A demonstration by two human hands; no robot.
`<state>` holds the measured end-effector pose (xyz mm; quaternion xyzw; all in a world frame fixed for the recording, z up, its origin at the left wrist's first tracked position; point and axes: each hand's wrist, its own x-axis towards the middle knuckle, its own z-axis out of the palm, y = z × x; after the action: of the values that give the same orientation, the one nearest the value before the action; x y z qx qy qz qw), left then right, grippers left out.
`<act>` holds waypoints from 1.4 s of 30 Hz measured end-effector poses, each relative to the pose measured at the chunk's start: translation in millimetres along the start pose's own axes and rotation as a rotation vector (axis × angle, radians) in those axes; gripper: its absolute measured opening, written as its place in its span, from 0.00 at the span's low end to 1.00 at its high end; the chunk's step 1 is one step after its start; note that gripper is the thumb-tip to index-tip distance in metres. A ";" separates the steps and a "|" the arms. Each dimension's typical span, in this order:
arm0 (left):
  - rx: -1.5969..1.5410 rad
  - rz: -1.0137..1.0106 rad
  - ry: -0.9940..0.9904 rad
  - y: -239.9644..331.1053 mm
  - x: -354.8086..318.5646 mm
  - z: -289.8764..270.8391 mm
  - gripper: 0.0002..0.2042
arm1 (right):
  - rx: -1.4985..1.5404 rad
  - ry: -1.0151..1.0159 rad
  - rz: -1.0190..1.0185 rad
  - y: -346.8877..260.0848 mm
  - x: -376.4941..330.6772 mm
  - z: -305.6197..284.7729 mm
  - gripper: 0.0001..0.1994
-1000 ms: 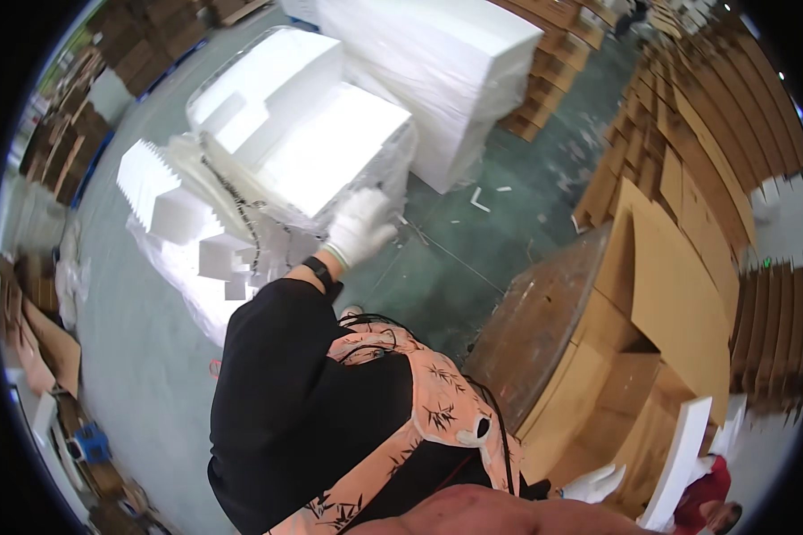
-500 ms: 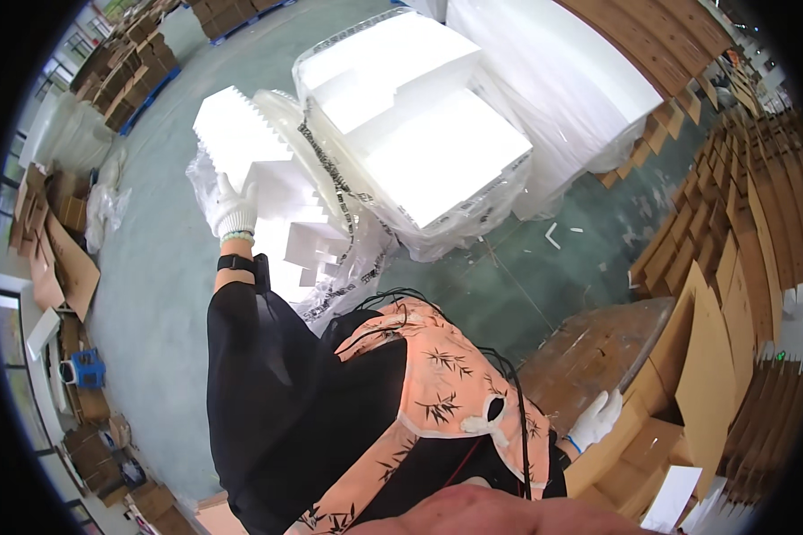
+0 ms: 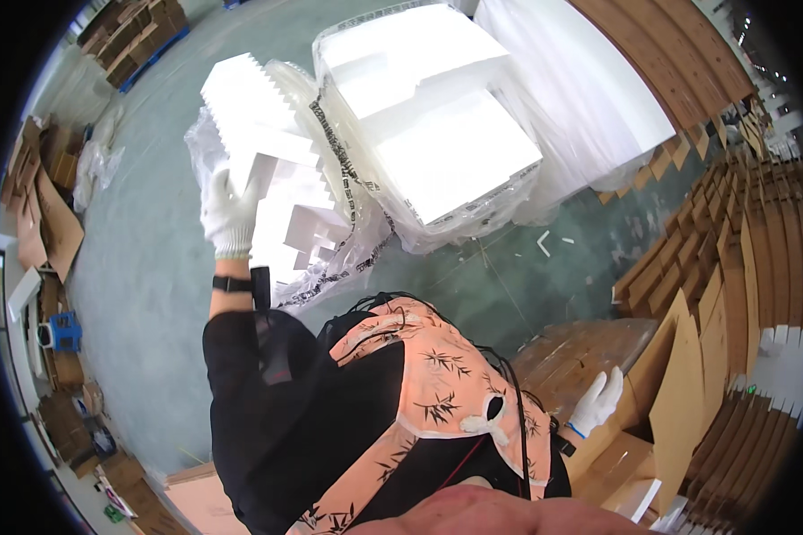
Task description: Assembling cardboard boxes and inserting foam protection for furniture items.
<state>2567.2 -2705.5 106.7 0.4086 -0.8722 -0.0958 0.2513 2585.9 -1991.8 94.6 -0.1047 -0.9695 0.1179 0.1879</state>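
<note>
My left hand (image 3: pixel 227 212), in a white knit glove, rests at the left side of a stack of white foam pieces (image 3: pixel 245 94) with toothed edges. Its thumb stands apart from the fingers, and whether it touches the foam I cannot tell. Clear plastic wrap (image 3: pixel 335 169) with dark print lies loosely around the stack. On the lower right, my gloved right hand (image 3: pixel 598 403) has its fingers stretched out and holds nothing visible. Beside it is an open cardboard box (image 3: pixel 620 464), with a white piece (image 3: pixel 638 499) at its lower part.
Larger white foam blocks (image 3: pixel 459 156) in plastic stand ahead, next to another wrapped white stack (image 3: pixel 589 80). Rows of cardboard dividers (image 3: pixel 723 232) fill the right side. A brown board (image 3: pixel 580 352) lies near my right hand. Flattened cardboard (image 3: pixel 53 214) leans at the left.
The view has shifted slightly. My left hand has moved down along the foam stack's left side, its thumb now wider apart. The right hand's fingers point more upward.
</note>
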 end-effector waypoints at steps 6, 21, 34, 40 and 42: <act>-1.220 -0.241 -0.755 123.3 -61.8 41.5 0.23 | 0.121 -0.003 -0.542 -95.3 35.8 2.6 0.36; -0.551 0.489 -1.616 275.0 -75.8 197.5 0.18 | -0.157 0.015 -0.578 -134.1 13.9 25.4 0.22; -1.655 -1.049 -0.695 106.0 137.3 431.9 0.40 | -0.495 -0.141 0.258 -27.5 -135.6 40.4 0.35; -1.721 -1.128 -0.748 103.8 141.1 426.8 0.39 | -0.454 -0.155 0.304 -42.4 -110.6 49.5 0.37; -1.656 -1.181 -0.772 128.5 142.3 417.6 0.39 | -0.479 -0.202 0.307 -47.8 -102.1 51.7 0.37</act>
<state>2189.3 -2746.5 -151.4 0.4097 -0.2230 -0.8816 0.0719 2650.9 -2072.2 26.1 -0.2793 -0.9562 -0.0774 0.0403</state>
